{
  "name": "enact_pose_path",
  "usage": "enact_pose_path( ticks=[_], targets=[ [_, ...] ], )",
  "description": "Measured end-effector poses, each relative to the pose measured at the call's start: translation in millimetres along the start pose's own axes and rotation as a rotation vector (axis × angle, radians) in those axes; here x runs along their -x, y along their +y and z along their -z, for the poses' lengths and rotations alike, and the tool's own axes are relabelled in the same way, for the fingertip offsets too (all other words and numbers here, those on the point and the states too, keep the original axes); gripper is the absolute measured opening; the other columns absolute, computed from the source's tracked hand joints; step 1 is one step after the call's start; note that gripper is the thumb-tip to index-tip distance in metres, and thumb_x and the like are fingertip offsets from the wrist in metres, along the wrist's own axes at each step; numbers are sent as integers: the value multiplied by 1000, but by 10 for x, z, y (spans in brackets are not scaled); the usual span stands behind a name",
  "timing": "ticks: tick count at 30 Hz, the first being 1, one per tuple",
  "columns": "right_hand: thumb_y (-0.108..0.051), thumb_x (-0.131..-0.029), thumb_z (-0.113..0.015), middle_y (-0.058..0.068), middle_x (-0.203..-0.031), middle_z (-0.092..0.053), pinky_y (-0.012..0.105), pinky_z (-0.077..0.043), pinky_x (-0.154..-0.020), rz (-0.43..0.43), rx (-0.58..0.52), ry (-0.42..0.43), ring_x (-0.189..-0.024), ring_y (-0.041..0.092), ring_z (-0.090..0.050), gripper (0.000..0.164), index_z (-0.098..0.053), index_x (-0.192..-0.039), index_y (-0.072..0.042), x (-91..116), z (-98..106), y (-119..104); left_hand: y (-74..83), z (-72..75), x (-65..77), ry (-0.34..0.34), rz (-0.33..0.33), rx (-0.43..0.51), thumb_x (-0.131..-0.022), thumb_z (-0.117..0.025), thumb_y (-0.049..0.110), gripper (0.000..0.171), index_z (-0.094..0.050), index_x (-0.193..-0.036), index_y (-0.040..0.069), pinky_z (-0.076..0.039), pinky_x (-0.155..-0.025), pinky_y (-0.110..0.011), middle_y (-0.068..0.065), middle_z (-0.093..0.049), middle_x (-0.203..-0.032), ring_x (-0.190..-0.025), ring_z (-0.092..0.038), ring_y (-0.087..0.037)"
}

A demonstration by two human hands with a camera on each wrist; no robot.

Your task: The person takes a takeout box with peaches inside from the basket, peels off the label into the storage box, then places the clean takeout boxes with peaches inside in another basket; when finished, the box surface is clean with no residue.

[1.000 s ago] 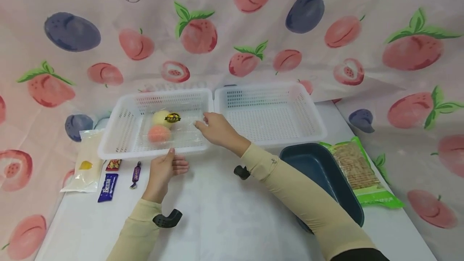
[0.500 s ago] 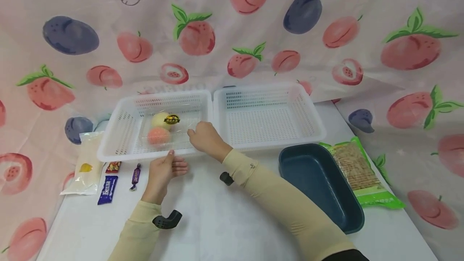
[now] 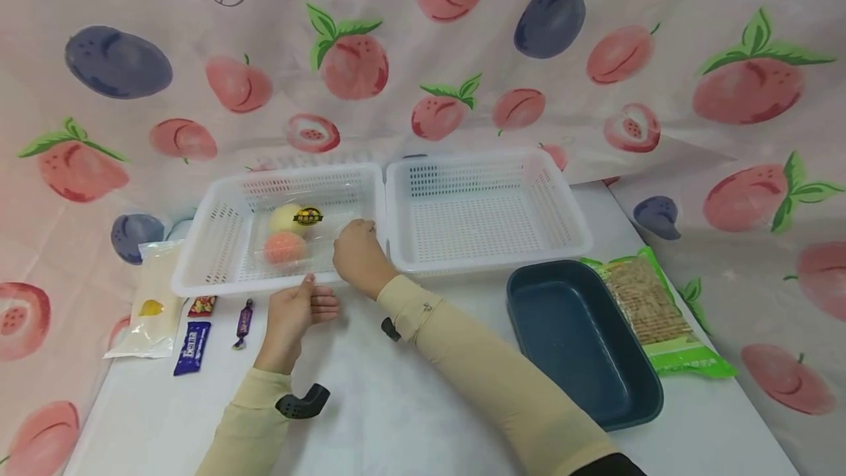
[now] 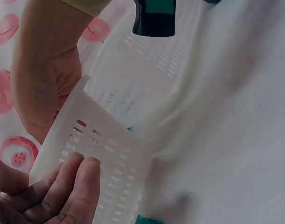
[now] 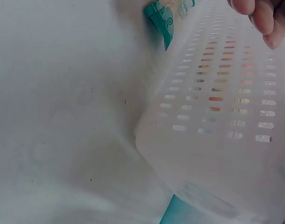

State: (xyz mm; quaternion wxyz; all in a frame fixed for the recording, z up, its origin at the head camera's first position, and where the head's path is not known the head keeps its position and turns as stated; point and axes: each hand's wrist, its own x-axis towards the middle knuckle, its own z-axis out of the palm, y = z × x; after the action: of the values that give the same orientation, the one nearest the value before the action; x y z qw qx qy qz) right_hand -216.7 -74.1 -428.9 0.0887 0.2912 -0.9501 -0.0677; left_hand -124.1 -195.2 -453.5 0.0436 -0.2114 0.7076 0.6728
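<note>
My right hand (image 3: 360, 255) reaches over the front right of the left white plastic basket (image 3: 198, 259), its fingers curled down beside a clear plastic package (image 3: 333, 241). The fingertips are hidden in the head view, so I cannot tell whether they grip the package. Within it lie a pale yellow round item (image 3: 286, 218) and an orange-pink one (image 3: 285, 247), under a black-and-yellow label (image 3: 308, 217). My left hand (image 3: 291, 316) rests at the basket's front, thumb up by the rim and fingers extended. In the left wrist view, its fingertips (image 4: 91, 165) lie against the slotted outer wall.
A second white basket (image 3: 485, 270) stands directly right. A dark blue tray (image 3: 581, 344) and a green-edged noodle-like packet (image 3: 648, 307) are farther right. At left lie a whitish bag (image 3: 157, 314), a blue-wrapped bar (image 3: 192, 347), a red packet (image 3: 202, 305) and a purple-wrapped candy (image 3: 243, 324).
My right hand has moved left and toward me, from the basket's right side to over its front rim, and its fingers have turned downward. The left hand has stayed at the basket's front.
</note>
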Motion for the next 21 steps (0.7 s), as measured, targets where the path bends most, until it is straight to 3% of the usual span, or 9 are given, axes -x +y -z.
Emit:
enact_pose_path(
  ticks=[3, 6, 11, 13, 16, 19, 21],
  targets=[
    [-23, -111, -50, 21, -107, -71, 34, -64, -84, -122, -276, -26, -94, 30, -74, 40, -66, -115, 14, -21, 20, 11, 8, -7, 0, 12, 5, -17, -115, -37, 30, 56, -64, -115, -19, -65, -69, -26, -4, -75, -74, -67, -73, -8],
    [-23, -111, -51, 18, -102, -69, 32, -65, -75, -173, -469, -43, -86, 28, -75, 38, -64, -112, 13, -45, 34, 32, 14, -13, 1, 21, 11, -43, -115, -37, 31, 55, -65, -114, -17, -65, -69, -26, -3, -75, -75, -68, -73, -7],
    [-20, -112, -45, 15, -101, -74, 34, -62, -89, -101, -454, -95, -94, 25, -73, 41, -75, -96, 2, -125, 4, 27, 8, -3, 1, 30, 6, -63, -115, -37, 31, 55, -65, -114, -17, -64, -69, -25, -4, -75, -76, -69, -73, -7],
    [-20, -113, -42, 15, -104, -76, 37, -57, -102, -111, -470, -151, -101, 27, -72, 44, -77, -95, 0, -172, -16, 11, 5, -6, -2, 29, 5, -57, -115, -37, 31, 56, -65, -114, -17, -64, -69, -25, -4, -75, -76, -68, -73, -7],
    [-24, -113, -40, 18, -116, -76, 39, -51, -111, -243, -613, -252, -107, 28, -73, 46, -77, -102, 1, -232, -33, -14, -4, -10, -10, 22, 7, -55, -115, -37, 31, 56, -66, -114, -17, -65, -70, -26, -5, -75, -76, -69, -73, -7],
    [-29, -112, -39, 20, -135, -69, 38, -45, -118, -381, -733, -318, -122, 29, -69, 48, -72, -120, 5, -275, -37, -37, -5, -10, -5, 17, 4, -62, -115, -37, 31, 57, -66, -114, -17, -65, -70, -26, -6, -76, -77, -69, -74, -8],
    [-32, -112, -38, 19, -143, -64, 37, -45, -119, -420, -779, -346, -130, 29, -64, 50, -68, -130, 5, -288, -34, -48, -2, -3, 6, 20, 2, -68, -115, -37, 32, 57, -66, -114, -17, -65, -70, -26, -6, -76, -78, -70, -74, -8]
  ],
)
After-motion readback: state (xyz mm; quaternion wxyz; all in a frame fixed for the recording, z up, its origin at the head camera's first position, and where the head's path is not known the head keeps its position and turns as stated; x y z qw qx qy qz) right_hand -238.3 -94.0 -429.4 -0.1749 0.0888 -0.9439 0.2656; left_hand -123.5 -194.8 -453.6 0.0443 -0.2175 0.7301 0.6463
